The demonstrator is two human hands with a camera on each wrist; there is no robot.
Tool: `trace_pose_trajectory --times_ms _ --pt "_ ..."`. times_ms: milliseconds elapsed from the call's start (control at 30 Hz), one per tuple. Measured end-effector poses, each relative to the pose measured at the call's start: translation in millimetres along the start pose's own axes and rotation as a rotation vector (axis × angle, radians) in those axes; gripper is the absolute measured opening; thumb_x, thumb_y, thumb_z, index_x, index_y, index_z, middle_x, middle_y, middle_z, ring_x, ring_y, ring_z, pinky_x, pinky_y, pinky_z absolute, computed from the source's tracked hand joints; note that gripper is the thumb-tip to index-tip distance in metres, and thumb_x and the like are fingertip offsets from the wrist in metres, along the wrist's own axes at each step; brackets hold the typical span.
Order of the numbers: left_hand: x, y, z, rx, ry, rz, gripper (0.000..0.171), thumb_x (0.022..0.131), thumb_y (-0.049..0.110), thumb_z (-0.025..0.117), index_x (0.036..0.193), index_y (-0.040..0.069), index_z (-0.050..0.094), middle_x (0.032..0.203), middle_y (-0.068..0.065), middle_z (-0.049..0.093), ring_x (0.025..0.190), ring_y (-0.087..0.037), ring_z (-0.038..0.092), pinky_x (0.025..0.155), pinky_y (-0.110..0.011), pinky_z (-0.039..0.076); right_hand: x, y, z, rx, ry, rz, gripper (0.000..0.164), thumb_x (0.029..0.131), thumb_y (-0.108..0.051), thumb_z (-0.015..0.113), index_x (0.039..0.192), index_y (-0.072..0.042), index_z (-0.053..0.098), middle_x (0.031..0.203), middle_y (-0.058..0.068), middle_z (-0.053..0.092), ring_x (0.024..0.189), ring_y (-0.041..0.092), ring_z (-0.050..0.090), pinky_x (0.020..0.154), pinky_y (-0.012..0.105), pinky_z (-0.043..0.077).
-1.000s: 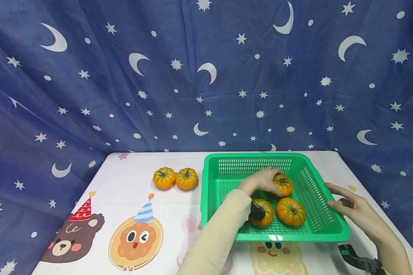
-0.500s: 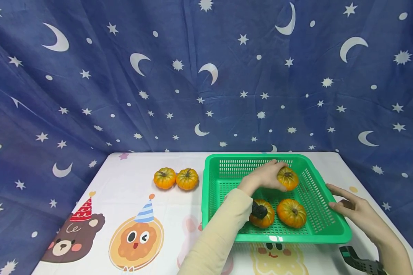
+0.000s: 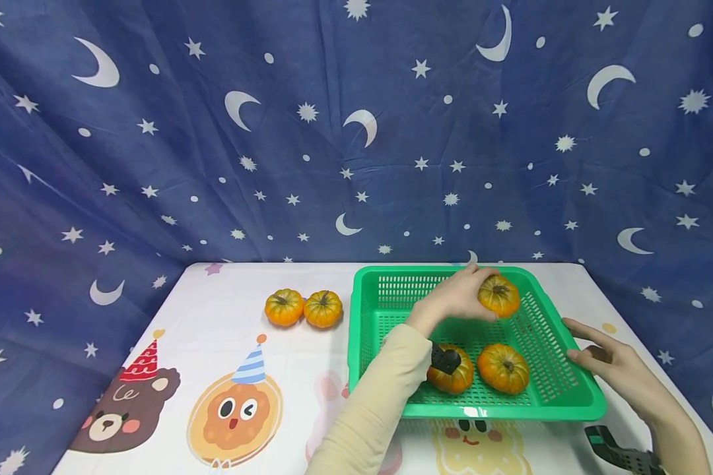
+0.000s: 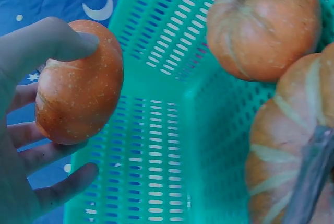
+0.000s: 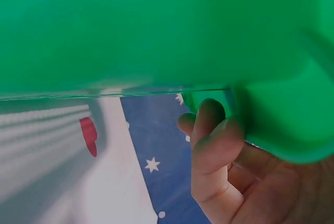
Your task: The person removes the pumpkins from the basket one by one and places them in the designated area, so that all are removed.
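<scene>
On my feeds, the left hand (image 3: 460,293) holds 1 small orange pumpkin (image 3: 499,297) between thumb and fingers, and in the head view I see it by the far right corner of the green plastic basket (image 3: 505,411). From the left wrist I see the thumb laid over the fruit's skin and fingers on its other side. The right hand (image 3: 612,359) is at the basket's right edge, fingers bent and fingertips by the rim; I cannot tell whether it grips there. Inside the basket, toward its near edge, I count 2 more: a ribbed pumpkin (image 3: 504,368) in plain sight and, to its left, a partly covered pumpkin (image 3: 462,377) behind the black wrist device (image 3: 444,359). Left of the basket, near the far edge of the surface (image 3: 214,297), 2 loose pumpkins (image 3: 323,309) sit side by side. Behind the far edge I see a blue curtain (image 3: 273,165) with white moons and stars.
</scene>
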State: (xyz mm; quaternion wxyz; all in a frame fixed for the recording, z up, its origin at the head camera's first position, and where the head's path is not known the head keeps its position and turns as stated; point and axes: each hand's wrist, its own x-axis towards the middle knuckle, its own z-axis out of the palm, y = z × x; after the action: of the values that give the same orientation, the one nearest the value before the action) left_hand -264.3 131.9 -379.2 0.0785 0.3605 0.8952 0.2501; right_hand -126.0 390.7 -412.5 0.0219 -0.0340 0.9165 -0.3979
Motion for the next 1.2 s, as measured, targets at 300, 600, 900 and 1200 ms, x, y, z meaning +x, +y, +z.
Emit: trace_pose_trajectory --times_ms 300,600,900,1200 --pt "-11.8 3.7 -17.6 0.002 0.074 0.015 0.084 0.076 0.037 0.078 0.147 0.033 0.033 0.133 0.001 0.046 0.109 -0.012 0.052 0.077 -0.025 0.048 -0.2 -1.4 3.1 -0.017 0.003 0.017 0.064 0.097 -0.026 0.056 0.149 -0.001 0.030 0.108 -0.039 0.039 0.078 0.003 0.062 0.067 0.018 0.047" --pt "-25.8 14.1 -32.9 0.022 0.141 0.044 0.084 0.077 0.038 0.077 0.147 0.031 0.033 0.131 0.003 0.046 0.109 -0.011 0.049 0.072 -0.020 0.046 -1.8 -1.3 3.9 -0.008 -0.001 0.028 0.064 0.097 -0.027 0.056 0.149 -0.001 0.030 0.109 -0.039 0.037 0.079 0.002 0.062 0.068 0.019 0.048" --pt "-43.6 22.1 -48.0 0.062 0.208 0.079 0.084 0.077 0.039 0.075 0.148 0.031 0.031 0.136 0.003 0.043 0.112 -0.012 0.049 0.074 -0.020 0.047 -1.3 -1.0 3.3 -0.012 -0.003 0.029 0.064 0.097 -0.027 0.056 0.149 0.000 0.030 0.108 -0.038 0.038 0.079 0.003 0.062 0.067 0.018 0.047" --pt "-65.3 24.3 -64.3 0.105 0.284 0.092 0.085 0.078 0.040 0.074 0.149 0.027 0.030 0.139 0.000 0.042 0.117 -0.014 0.049 0.086 -0.030 0.051 0.7 -1.8 2.4 -0.006 0.003 0.016 0.064 0.097 -0.026 0.057 0.149 0.000 0.030 0.108 -0.037 0.039 0.076 0.005 0.062 0.067 0.019 0.047"
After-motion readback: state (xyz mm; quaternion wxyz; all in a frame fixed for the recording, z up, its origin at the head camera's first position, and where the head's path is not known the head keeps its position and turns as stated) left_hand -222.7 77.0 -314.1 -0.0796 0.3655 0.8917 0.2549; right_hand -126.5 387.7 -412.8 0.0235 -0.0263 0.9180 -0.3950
